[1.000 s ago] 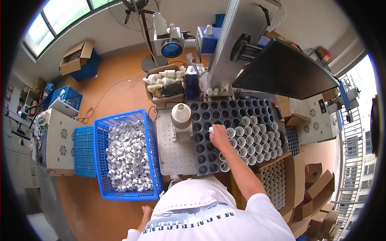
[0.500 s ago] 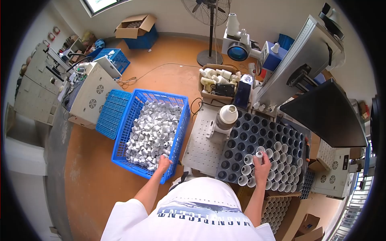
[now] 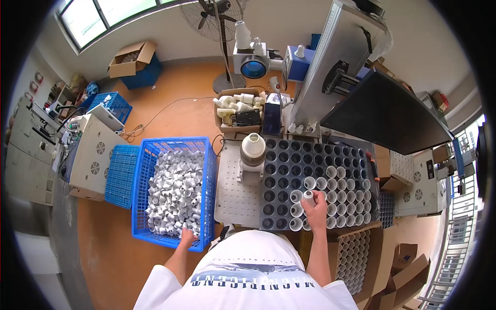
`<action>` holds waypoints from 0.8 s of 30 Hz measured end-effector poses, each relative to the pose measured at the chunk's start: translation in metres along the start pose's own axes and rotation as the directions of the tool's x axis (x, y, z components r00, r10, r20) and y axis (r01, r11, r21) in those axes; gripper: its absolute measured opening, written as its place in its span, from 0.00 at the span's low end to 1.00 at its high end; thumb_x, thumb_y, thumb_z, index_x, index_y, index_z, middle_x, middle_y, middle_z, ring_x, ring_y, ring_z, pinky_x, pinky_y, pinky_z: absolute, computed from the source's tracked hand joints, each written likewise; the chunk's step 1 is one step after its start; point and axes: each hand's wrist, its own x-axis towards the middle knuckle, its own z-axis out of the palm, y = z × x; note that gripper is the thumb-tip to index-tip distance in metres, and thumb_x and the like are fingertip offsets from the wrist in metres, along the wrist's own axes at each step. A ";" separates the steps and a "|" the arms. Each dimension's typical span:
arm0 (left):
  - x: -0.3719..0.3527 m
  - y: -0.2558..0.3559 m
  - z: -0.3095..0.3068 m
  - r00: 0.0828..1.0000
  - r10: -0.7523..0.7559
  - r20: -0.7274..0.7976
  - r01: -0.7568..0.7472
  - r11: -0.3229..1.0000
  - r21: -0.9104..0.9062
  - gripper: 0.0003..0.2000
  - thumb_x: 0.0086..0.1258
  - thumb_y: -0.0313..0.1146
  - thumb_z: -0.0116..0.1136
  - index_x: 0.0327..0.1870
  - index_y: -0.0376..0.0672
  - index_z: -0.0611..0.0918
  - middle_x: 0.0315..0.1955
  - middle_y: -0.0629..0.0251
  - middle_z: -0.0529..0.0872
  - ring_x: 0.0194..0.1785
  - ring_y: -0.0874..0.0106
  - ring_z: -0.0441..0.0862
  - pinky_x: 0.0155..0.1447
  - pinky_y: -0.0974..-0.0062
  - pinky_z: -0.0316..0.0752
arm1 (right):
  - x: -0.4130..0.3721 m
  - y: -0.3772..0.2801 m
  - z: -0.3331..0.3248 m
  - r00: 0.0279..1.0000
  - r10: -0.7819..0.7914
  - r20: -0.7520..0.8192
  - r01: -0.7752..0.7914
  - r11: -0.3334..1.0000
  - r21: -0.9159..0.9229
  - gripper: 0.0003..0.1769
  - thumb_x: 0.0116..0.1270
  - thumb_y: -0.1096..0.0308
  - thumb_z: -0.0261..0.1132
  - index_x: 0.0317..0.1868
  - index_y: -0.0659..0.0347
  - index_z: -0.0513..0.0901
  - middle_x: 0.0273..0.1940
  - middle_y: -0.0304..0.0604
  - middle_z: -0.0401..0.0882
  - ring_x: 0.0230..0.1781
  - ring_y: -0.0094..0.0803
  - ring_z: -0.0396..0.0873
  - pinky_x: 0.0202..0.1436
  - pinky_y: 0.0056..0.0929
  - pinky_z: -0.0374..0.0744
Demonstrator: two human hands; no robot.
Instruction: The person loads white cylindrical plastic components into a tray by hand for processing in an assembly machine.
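Observation:
My left hand (image 3: 187, 238) reaches into the near right corner of a blue plastic basket (image 3: 136, 204), its fingers closed among a heap of small white plastic pipe fittings (image 3: 173, 191). Between the thumb and fingers of my right hand (image 3: 317, 211) is a white pipe fitting (image 3: 308, 195), held upright over the dark tray (image 3: 268, 221). That tray has rows of round pockets; white fittings fill many on its right and near side. Beside the held piece stands another white fitting (image 3: 296, 196) in its pocket.
Between basket and tray lies a perforated metal plate (image 3: 230, 199) carrying a fixture with a white fitting (image 3: 253, 146) on top. A monitor (image 3: 385, 113) overhangs the tray's far right. Behind are a laser head (image 3: 253, 64) and a carton of white parts (image 3: 222, 121). Stacked fittings (image 3: 354, 258) fill a box below.
The view has turned, so basket and tray appear further left. My right hand stays over the same part of the tray with its fitting, and my left hand stays in the basket.

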 end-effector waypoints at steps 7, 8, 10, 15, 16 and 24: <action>0.002 0.057 0.047 0.975 0.193 0.109 -0.175 0.973 -0.150 0.15 0.66 0.27 0.39 0.53 0.38 0.60 0.24 0.48 0.83 0.22 0.68 0.76 0.18 0.69 0.65 | -0.009 -0.005 0.018 0.998 -0.004 0.061 0.007 0.999 -0.040 0.20 0.55 0.69 0.72 0.47 0.64 0.78 0.41 0.40 0.81 0.41 0.26 0.78 0.47 0.26 0.76; 0.000 0.058 0.049 0.972 0.210 0.108 -0.190 0.967 -0.170 0.14 0.66 0.27 0.39 0.52 0.38 0.61 0.24 0.48 0.83 0.22 0.68 0.77 0.19 0.69 0.66 | -0.011 -0.005 0.019 0.998 0.000 0.065 0.003 0.999 -0.041 0.20 0.55 0.68 0.72 0.47 0.64 0.78 0.41 0.40 0.81 0.41 0.26 0.78 0.47 0.26 0.76; 0.007 0.045 0.050 0.978 0.171 0.120 -0.153 0.978 -0.144 0.15 0.66 0.26 0.38 0.54 0.37 0.61 0.25 0.47 0.83 0.22 0.67 0.78 0.19 0.69 0.67 | -0.014 -0.004 0.019 0.997 0.009 0.071 -0.006 0.999 -0.040 0.20 0.54 0.68 0.72 0.46 0.64 0.78 0.41 0.40 0.81 0.41 0.26 0.79 0.48 0.26 0.76; -0.013 0.018 0.025 0.996 0.011 0.085 -0.011 1.000 0.000 0.21 0.66 0.25 0.37 0.62 0.36 0.59 0.25 0.45 0.83 0.19 0.65 0.79 0.21 0.69 0.71 | -0.019 0.001 0.015 0.999 0.001 0.050 0.002 0.998 -0.066 0.20 0.54 0.68 0.72 0.47 0.64 0.79 0.41 0.40 0.81 0.41 0.26 0.78 0.48 0.26 0.76; -0.018 0.013 0.018 0.997 -0.014 0.072 0.015 1.000 -0.010 0.22 0.66 0.25 0.37 0.63 0.36 0.59 0.25 0.45 0.83 0.19 0.65 0.79 0.21 0.69 0.71 | -0.020 0.003 0.014 0.999 -0.001 0.043 0.004 0.998 -0.062 0.20 0.54 0.68 0.72 0.47 0.64 0.79 0.41 0.40 0.81 0.41 0.26 0.78 0.48 0.26 0.76; 0.000 0.004 0.000 0.999 0.036 0.018 -0.031 0.975 -0.222 0.25 0.65 0.25 0.38 0.66 0.41 0.59 0.41 0.36 0.75 0.22 0.62 0.82 0.19 0.72 0.72 | -0.018 0.005 0.012 0.999 0.014 0.039 -0.011 0.997 -0.074 0.21 0.55 0.66 0.72 0.48 0.63 0.79 0.41 0.40 0.82 0.42 0.28 0.79 0.49 0.27 0.76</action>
